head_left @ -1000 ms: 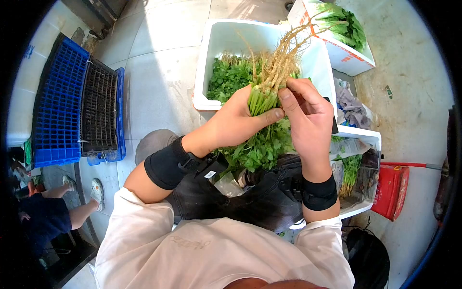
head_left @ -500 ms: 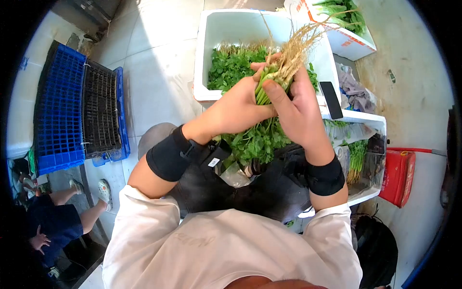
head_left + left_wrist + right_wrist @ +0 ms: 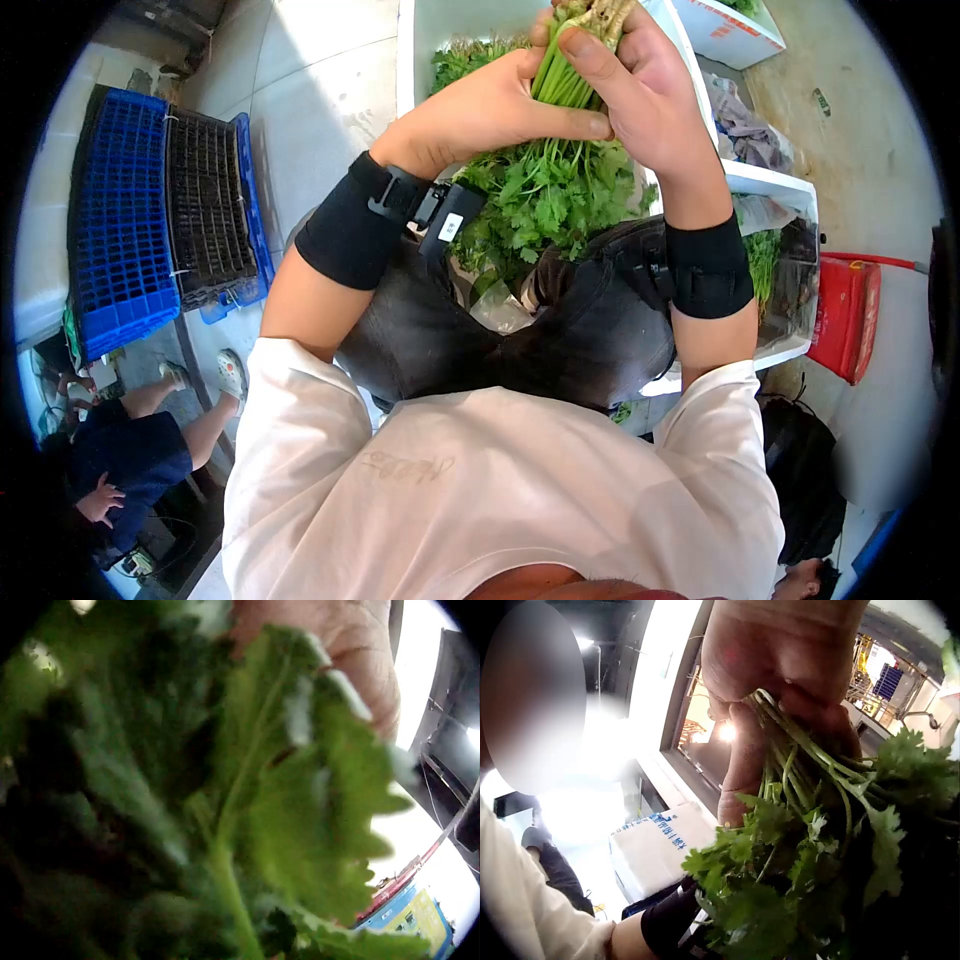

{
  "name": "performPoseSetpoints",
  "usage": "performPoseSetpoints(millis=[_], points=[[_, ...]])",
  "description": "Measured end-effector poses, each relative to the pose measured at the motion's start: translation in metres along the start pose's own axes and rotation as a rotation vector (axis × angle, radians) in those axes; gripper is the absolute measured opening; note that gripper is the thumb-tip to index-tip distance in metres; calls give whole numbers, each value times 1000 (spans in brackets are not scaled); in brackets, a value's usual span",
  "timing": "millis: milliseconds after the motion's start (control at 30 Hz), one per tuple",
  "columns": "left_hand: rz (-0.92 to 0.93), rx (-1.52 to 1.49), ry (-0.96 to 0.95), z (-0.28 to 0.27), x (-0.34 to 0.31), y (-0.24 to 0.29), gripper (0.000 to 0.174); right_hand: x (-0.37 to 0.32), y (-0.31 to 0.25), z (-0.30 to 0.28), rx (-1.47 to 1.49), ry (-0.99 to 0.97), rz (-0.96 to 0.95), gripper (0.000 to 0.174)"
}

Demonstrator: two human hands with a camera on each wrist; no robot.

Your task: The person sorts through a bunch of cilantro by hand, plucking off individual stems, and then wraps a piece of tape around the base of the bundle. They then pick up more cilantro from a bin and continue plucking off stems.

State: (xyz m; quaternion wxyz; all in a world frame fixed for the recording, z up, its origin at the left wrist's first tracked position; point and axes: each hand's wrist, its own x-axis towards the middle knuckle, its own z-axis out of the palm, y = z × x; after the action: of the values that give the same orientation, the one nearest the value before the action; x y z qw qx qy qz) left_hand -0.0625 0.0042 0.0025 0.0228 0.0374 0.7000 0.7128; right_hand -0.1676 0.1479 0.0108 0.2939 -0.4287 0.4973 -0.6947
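A bunch of coriander (image 3: 555,195) hangs leaves down between my hands, its pale roots cut off by the top of the head view. My left hand (image 3: 490,110) grips the green stems, its thumb lying across them. On the other side my right hand (image 3: 650,100) holds the bunch near the root end, thumb against the stems. Leaves (image 3: 300,802) fill most of the left wrist view and cover much of the hand there. The right wrist view shows stems (image 3: 802,765) coming out below my right hand (image 3: 780,660), with leaves spreading beneath.
Behind the hands stands a white foam box (image 3: 408,60) with more coriander inside. Another foam box (image 3: 790,185) with greens is at my right, beside a red container (image 3: 845,320). Blue and black crates (image 3: 125,220) stand at the left, near another person's legs (image 3: 205,430).
Both hands and the bunch have moved up in the head view, partly as the view tilted down. The right hand has shifted from the stem base to a fuller hold round the root end.
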Motion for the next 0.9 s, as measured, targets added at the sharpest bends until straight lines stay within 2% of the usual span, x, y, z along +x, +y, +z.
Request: performPoseSetpoints(millis=[33, 100, 167, 233, 267, 300, 367, 400, 433, 500, 533, 567, 633, 667, 700, 733, 800, 900], points=[[-3, 3, -5, -1, 1, -3, 43, 0, 2, -3, -57, -30, -40, 34], [-8, -266, -98, -3, 5, -9, 47, 0, 5, -6, -36, -47, -11, 35], [-23, -228, -99, -1, 5, -9, 49, -3, 4, -5, -25, -60, 11, 36], [-61, 41, 44, -1, 8, -13, 49, -5, -4, 2, -111, -39, 31, 39], [56, 149, 55, -1, 10, -16, 46, -7, -13, 3, -107, -31, 113, 42], [65, 152, 45, 0, 12, -19, 46, -8, -15, 0, -116, -24, 105, 42], [5, -68, -4, -2, 17, -23, 43, -6, -16, -9, -137, -82, 80, 48], [103, -96, 42, 5, 17, -19, 34, -12, -39, 2, -164, 44, 37, 58], [106, -85, 37, 3, 18, -20, 34, -24, -46, 6, -162, 47, 26, 58], [114, -5, 24, -12, 18, -25, 26, -39, -58, -4, -515, 438, -106, 54], [124, -62, -17, -14, 18, -21, 24, -42, -63, -28, -547, 334, -150, 50], [126, -57, -18, -15, 14, -20, 24, -50, -69, -57, -576, 230, -188, 56], [163, -122, 36, -18, 9, -23, 35, -85, -79, -102, -579, 329, -129, 54], [117, -135, 54, -28, 8, -39, 43, -103, -89, -116, -662, 383, -85, 59], [125, -86, 126, -21, 2, -30, 45, -124, -93, -134, -680, 457, -28, 57], [127, -192, 110, -27, -1, -38, 29, -143, -98, -147, -769, 515, 43, 57], [208, -240, 52, -32, 3, -46, 33, -183, -97, -191, -945, 596, 188, 57], [137, -320, 87, -25, 1, -39, 37, -245, -73, -253, -1069, 634, 529, 52]])
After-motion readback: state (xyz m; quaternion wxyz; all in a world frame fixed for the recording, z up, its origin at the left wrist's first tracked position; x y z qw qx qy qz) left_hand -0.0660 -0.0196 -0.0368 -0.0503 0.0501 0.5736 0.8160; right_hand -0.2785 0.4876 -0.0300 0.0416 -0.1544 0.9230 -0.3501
